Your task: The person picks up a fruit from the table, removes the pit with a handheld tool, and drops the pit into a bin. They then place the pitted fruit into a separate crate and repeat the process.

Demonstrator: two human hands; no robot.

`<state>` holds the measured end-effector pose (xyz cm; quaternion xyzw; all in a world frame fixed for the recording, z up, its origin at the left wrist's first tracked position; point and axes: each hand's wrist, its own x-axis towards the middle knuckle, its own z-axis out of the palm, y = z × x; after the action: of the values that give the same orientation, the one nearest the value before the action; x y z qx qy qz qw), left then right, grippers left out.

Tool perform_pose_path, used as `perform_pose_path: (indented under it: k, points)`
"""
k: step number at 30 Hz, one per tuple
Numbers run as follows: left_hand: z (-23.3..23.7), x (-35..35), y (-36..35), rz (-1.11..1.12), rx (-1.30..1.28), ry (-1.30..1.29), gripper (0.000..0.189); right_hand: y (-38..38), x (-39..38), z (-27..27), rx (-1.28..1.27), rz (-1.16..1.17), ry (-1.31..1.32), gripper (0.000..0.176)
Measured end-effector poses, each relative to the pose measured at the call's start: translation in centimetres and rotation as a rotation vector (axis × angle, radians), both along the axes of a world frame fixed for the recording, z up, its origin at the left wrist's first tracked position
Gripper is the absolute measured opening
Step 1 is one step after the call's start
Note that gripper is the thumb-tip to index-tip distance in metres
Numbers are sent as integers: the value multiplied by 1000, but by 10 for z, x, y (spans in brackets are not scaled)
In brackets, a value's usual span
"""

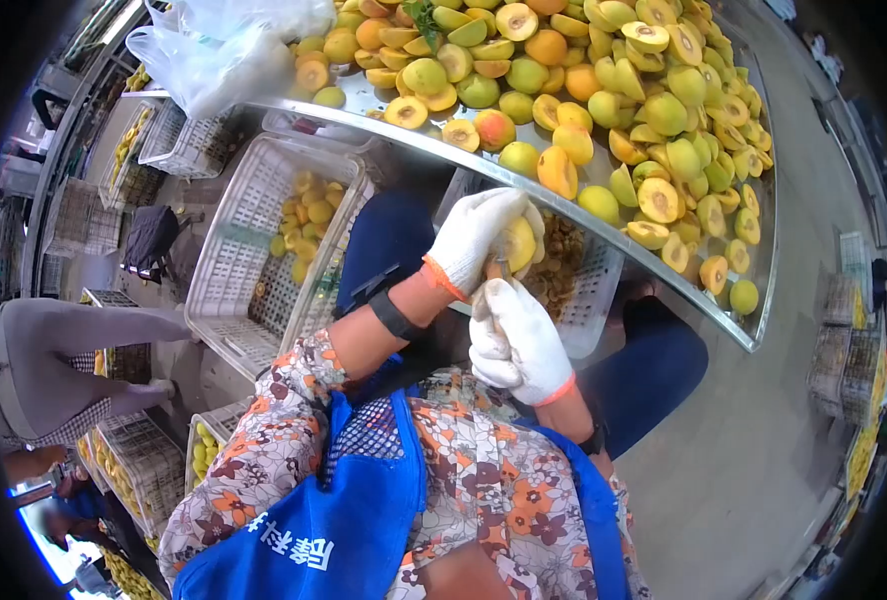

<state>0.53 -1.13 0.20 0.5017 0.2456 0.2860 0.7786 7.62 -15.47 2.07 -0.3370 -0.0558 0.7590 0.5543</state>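
The left hand (479,232) hides part of a fruit (518,245). The right hand (524,345) hides part of a small tool (495,269).

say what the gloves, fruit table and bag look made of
Gloves: probably knitted fabric, matte white; soft folds suggest cloth, though cotton or synthetic is unclear.
Fruit table: metal, perhaps stainless steel, smooth; its edge shines silver.
Bag: likely thin plastic film, translucent and glossy, with crumpled highlights.

Light: bright, diffuse | Glare: plastic bag (199,65), metal table (419,140)'s left edge | Shadow: beneath table's near edge | Lens: fisheye bowing, black vignette | Focus: held stone fruit (518,246) clear, margins soft
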Motion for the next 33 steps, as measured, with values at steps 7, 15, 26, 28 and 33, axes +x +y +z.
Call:
perform_pose_path:
  k: [7, 15, 26, 28, 33]
  points:
    - [-6, -3, -3, -24, 95, -7, 41, -7, 10, -18, 91, 133, 488, 43]
    - [-3, 4, -10, 276, -627, -348, 41, -7, 15, -12, 139, 139, 422, 36]
    - [9, -69, 121, 565, 1571, 920, 23, -25, 15, -14, -100, -83, 35, 23]
    - [8, -25, 121, 480, 1489, 704, 31, -23, 13, -19, -124, -72, -16, 24]
    - [-8, 52, 146, -58, 1462, 1173, 54, -31, 15, -20, -136, -108, -59, 23]
